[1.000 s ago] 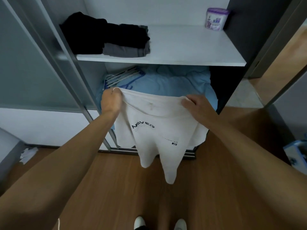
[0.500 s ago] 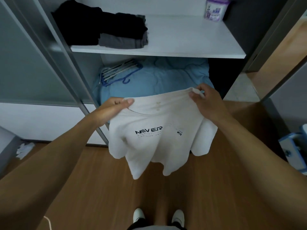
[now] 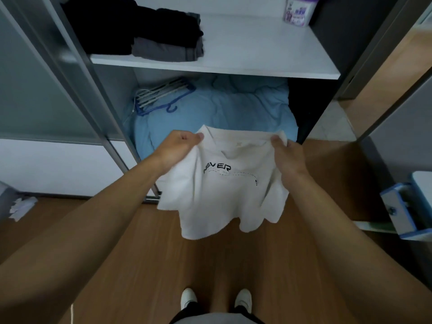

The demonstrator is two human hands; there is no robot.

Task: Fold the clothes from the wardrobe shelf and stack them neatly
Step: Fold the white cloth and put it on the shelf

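A person holds up a white T-shirt [image 3: 217, 183] before a wardrobe.
Left hand [image 3: 180, 146] and right hand [image 3: 286, 155] each grip a shoulder; folded dark clothes [image 3: 145, 31] sit on the shelf [image 3: 257, 50].

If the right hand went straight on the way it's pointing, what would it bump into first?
Probably the soft light-blue quilt under the white wardrobe shelf. The right hand, gripping the white printed T-shirt, points toward it, though depth is hard to judge.

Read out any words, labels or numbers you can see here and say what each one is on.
"NEVER": big black print on the shirt, first letter partly creased.
Small print under it: too small to read.
Tub label: blurred, unreadable.
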